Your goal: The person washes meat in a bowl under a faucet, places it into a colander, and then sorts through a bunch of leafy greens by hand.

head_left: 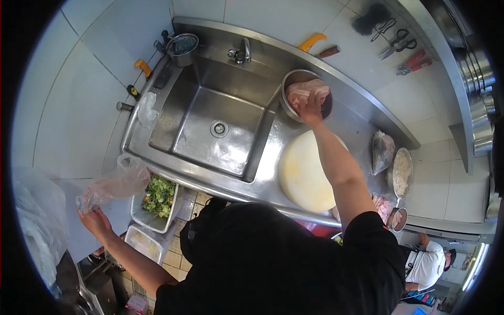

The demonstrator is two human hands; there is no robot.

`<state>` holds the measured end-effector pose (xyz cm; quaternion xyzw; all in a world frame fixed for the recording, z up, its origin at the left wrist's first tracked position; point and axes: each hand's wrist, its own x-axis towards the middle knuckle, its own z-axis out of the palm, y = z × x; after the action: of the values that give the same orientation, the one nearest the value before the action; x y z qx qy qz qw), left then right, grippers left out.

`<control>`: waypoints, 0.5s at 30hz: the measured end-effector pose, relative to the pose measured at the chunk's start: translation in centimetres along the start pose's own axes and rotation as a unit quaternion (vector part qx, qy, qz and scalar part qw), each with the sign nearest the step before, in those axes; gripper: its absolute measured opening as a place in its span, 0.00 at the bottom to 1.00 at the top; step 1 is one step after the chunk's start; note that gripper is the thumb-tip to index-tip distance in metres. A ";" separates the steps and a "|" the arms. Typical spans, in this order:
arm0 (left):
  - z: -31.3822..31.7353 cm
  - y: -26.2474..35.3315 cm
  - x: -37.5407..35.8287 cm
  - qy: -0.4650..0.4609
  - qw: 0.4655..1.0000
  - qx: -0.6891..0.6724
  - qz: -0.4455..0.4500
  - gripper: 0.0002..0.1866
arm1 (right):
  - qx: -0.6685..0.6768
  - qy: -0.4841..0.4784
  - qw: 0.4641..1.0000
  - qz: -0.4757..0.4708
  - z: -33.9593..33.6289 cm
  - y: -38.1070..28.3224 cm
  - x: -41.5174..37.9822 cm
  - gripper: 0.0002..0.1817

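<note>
My right hand (pixel 312 109) reaches across the counter with its fingers on a pale pink piece of raw meat (pixel 311 89). The meat sits at the mouth of a round metal pot (pixel 287 101) right of the sink, partly inside it. Just below the pot lies a thick round white chopping board (pixel 301 170). Off to the left, my left hand (pixel 96 222) grips the end of a clear plastic bag (pixel 113 185). The bag stretches toward a white tub (pixel 167 223) of chopped green vegetables (pixel 158 195).
A steel sink (pixel 218 110) with a faucet (pixel 243 52) fills the middle. A bagged item (pixel 382 150) and a bowl of pale food (pixel 401 176) stand at the right. Knives and scissors (pixel 395 44) hang on the wall. Another person (pixel 426 266) stands far right.
</note>
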<state>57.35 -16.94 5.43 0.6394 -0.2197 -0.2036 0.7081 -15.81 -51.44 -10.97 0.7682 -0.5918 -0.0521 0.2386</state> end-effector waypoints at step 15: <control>-8.5 3.2 -10.0 0.163 0.986 -0.011 -0.028 0.12 | 0.312 0.154 0.882 0.319 -8.9 7.3 -7.7 0.31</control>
<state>54.01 -3.98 7.36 0.6619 -0.0816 -0.1187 0.7356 -21.26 -42.92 -1.62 0.5713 -0.7459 0.3334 0.0783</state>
